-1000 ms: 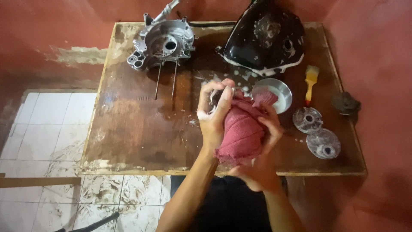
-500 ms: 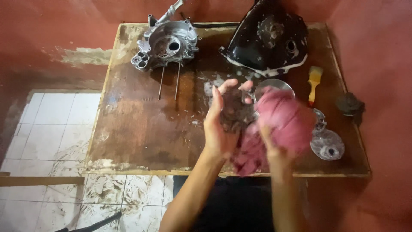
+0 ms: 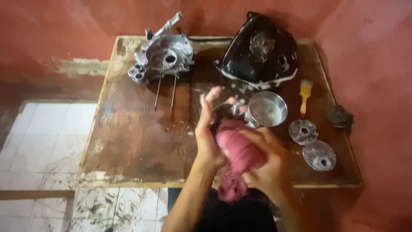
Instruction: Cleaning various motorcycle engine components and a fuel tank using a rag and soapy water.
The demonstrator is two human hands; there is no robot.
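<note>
My left hand (image 3: pixel 209 129) holds a small dark metal part (image 3: pixel 223 112) over the wooden table (image 3: pixel 137 141), fingers spread upward around it. My right hand (image 3: pixel 268 163) grips a pink-red rag (image 3: pixel 236 150) and presses it against that part from the right. The rag's tail hangs down past the table's front edge. The part is mostly hidden by the rag and my fingers.
A silver engine case (image 3: pixel 163 58) with two long studs sits at the back left, a black engine cover (image 3: pixel 262 51) at the back right. A metal bowl (image 3: pixel 266 109), a yellow-handled brush (image 3: pixel 304 96), two round metal discs (image 3: pixel 311 144) and a dark lump (image 3: pixel 339 115) lie to the right.
The rag was wrapped over the part, then pulled away to the right, and now is pressed back against it. My hands have stayed above the table's front middle.
</note>
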